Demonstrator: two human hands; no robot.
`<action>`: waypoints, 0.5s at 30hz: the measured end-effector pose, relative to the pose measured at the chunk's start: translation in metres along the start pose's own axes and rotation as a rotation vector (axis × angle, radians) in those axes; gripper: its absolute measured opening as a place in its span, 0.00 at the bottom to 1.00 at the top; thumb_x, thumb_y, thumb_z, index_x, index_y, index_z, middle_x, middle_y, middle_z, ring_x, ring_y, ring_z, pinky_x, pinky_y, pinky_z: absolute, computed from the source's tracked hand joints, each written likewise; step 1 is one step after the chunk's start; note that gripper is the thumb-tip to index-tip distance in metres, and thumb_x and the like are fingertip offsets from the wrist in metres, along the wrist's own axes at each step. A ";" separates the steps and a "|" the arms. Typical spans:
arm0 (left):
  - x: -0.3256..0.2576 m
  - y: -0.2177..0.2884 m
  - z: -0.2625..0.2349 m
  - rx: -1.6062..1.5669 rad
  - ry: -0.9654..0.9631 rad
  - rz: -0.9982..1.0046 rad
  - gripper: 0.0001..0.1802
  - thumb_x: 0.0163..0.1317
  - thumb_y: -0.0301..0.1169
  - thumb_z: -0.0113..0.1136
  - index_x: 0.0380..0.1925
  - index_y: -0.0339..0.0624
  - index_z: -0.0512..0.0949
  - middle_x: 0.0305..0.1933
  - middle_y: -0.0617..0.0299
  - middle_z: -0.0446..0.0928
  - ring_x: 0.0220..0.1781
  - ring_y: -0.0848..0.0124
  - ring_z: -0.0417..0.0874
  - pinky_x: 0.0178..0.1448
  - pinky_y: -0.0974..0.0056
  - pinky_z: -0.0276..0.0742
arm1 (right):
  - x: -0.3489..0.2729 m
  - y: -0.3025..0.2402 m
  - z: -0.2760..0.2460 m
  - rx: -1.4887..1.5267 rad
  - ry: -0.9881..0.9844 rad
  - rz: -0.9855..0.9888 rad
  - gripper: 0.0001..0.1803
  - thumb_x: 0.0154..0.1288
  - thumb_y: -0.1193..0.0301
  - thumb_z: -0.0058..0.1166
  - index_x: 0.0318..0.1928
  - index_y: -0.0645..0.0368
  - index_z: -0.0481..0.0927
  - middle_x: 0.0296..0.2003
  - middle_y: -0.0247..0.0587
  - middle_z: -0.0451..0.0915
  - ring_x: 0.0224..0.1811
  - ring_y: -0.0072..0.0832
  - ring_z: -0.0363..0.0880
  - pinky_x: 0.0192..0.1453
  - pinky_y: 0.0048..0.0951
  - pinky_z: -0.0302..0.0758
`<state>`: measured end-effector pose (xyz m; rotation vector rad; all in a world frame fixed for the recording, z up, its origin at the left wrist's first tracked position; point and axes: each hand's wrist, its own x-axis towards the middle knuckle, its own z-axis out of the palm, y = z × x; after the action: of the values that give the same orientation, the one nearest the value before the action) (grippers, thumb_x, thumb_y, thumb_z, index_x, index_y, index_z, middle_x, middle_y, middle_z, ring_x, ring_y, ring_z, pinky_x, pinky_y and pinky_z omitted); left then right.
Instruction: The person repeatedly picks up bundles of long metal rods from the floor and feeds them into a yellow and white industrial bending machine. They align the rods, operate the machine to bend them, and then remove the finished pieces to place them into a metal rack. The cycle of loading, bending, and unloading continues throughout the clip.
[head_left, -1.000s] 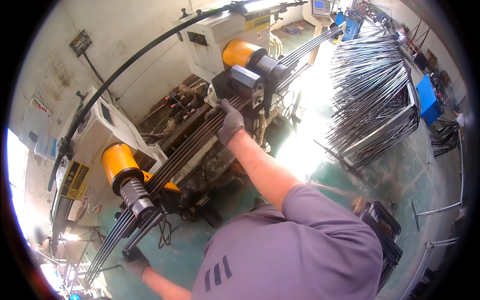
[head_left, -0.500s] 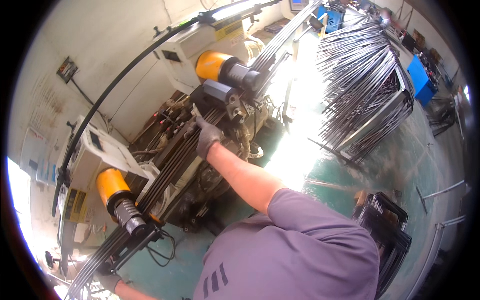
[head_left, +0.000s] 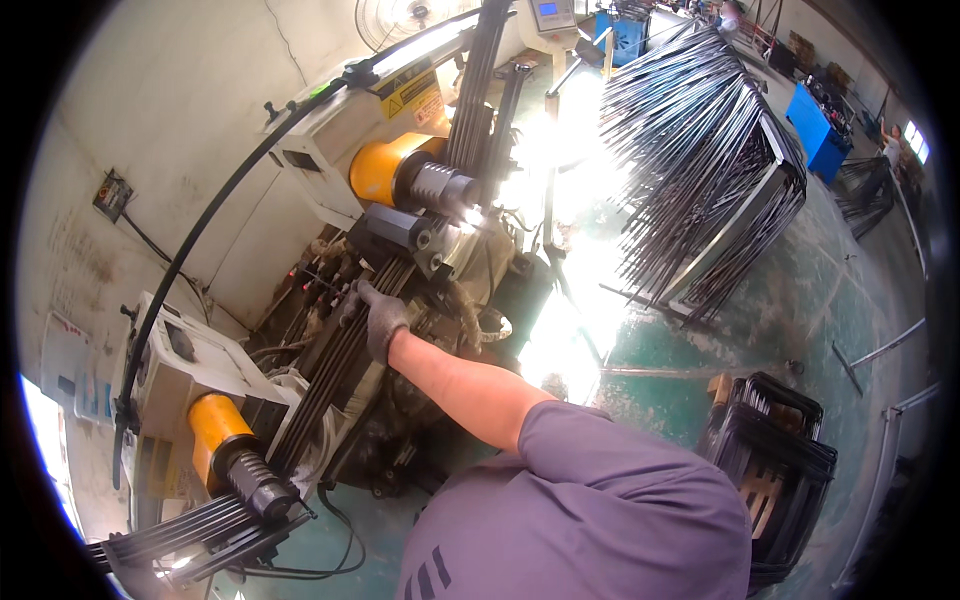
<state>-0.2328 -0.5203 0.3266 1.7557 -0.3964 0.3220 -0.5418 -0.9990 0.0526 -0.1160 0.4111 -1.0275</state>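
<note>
My right hand point(head_left: 385, 318), in a grey glove, is closed over a bundle of long thin metal tubes point(head_left: 335, 385). The fingers curl over the far side of the bundle and are partly hidden. The tubes run along a machine bed, from a lower machine head with a yellow cylinder point(head_left: 222, 425) and ribbed steel roller point(head_left: 258, 484) to an upper head with a yellow cylinder point(head_left: 385, 168) and ribbed roller point(head_left: 445, 186). A dark steel block point(head_left: 395, 227) sits just beyond my right hand. My left hand is out of view.
A large heap of dark metal rods point(head_left: 690, 160) rests on a frame at the right. Bent black frames point(head_left: 775, 480) are stacked behind my right side. A curved black hose point(head_left: 205, 205) arches over the machine. Blue bins point(head_left: 820, 130) and distant people are farther back.
My left hand has gone out of view at the lower left. My right hand stays on the tubes. The view has shifted, and the tube ends at the upper head now point more steeply upward.
</note>
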 end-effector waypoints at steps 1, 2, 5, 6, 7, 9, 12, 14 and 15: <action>0.012 0.003 0.000 0.040 -0.036 0.017 0.36 0.55 0.60 0.56 0.46 0.37 0.77 0.48 0.47 0.78 0.50 0.57 0.79 0.57 0.41 0.68 | 0.001 -0.001 -0.001 0.020 0.002 -0.001 0.10 0.69 0.65 0.50 0.34 0.57 0.75 0.20 0.33 0.70 0.22 0.27 0.71 0.28 0.31 0.72; 0.023 0.003 0.003 0.083 -0.077 0.040 0.37 0.54 0.62 0.57 0.45 0.37 0.77 0.48 0.46 0.78 0.49 0.56 0.79 0.57 0.40 0.68 | 0.001 -0.003 -0.002 0.041 0.005 -0.003 0.10 0.69 0.65 0.50 0.34 0.58 0.76 0.20 0.33 0.70 0.21 0.27 0.71 0.28 0.31 0.72; -0.028 0.063 0.062 -0.168 -0.002 -0.038 0.27 0.64 0.46 0.54 0.55 0.37 0.74 0.55 0.53 0.74 0.57 0.63 0.75 0.61 0.57 0.68 | -0.001 0.001 -0.002 0.057 0.015 0.017 0.09 0.69 0.66 0.50 0.36 0.58 0.76 0.20 0.32 0.70 0.21 0.26 0.70 0.27 0.31 0.72; -0.035 0.074 0.071 -0.153 0.002 -0.009 0.25 0.65 0.43 0.54 0.57 0.37 0.73 0.57 0.54 0.74 0.58 0.63 0.74 0.62 0.60 0.67 | -0.002 0.002 0.000 0.053 0.009 0.027 0.09 0.69 0.66 0.50 0.37 0.58 0.76 0.20 0.32 0.70 0.21 0.26 0.70 0.27 0.31 0.72; -0.041 0.084 0.081 -0.140 0.003 0.018 0.24 0.67 0.40 0.53 0.58 0.37 0.73 0.58 0.55 0.73 0.59 0.64 0.73 0.63 0.63 0.67 | -0.003 0.002 0.003 0.061 0.003 0.027 0.09 0.70 0.66 0.50 0.38 0.58 0.76 0.20 0.32 0.70 0.21 0.26 0.70 0.27 0.30 0.72; -0.044 0.088 0.093 0.095 -0.060 0.163 0.25 0.67 0.40 0.53 0.59 0.36 0.71 0.58 0.54 0.72 0.60 0.64 0.73 0.64 0.64 0.65 | -0.006 0.000 0.004 0.074 -0.003 0.026 0.08 0.70 0.66 0.50 0.39 0.58 0.75 0.20 0.32 0.69 0.21 0.26 0.69 0.27 0.30 0.71; -0.058 0.101 0.131 -0.005 -0.136 0.146 0.24 0.68 0.37 0.51 0.60 0.35 0.69 0.55 0.56 0.72 0.56 0.65 0.73 0.62 0.64 0.65 | -0.012 -0.006 0.008 0.077 -0.003 0.034 0.08 0.70 0.67 0.50 0.38 0.58 0.75 0.20 0.32 0.69 0.21 0.26 0.69 0.27 0.30 0.71; -0.073 0.114 0.157 0.039 -0.219 0.292 0.24 0.67 0.35 0.50 0.60 0.34 0.68 0.52 0.57 0.72 0.52 0.67 0.73 0.60 0.64 0.65 | -0.013 -0.009 0.008 0.092 -0.014 0.020 0.08 0.70 0.67 0.49 0.38 0.59 0.75 0.20 0.32 0.69 0.21 0.26 0.69 0.28 0.30 0.71; -0.077 0.118 0.162 0.065 -0.255 0.367 0.24 0.67 0.34 0.50 0.60 0.34 0.68 0.50 0.58 0.72 0.50 0.67 0.72 0.59 0.64 0.65 | -0.013 -0.008 0.008 0.102 -0.022 0.019 0.08 0.71 0.67 0.49 0.38 0.59 0.75 0.20 0.32 0.69 0.21 0.26 0.69 0.28 0.30 0.70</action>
<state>-0.3527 -0.6946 0.3630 1.7897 -0.9060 0.3745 -0.5516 -0.9926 0.0657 -0.0325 0.3386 -1.0256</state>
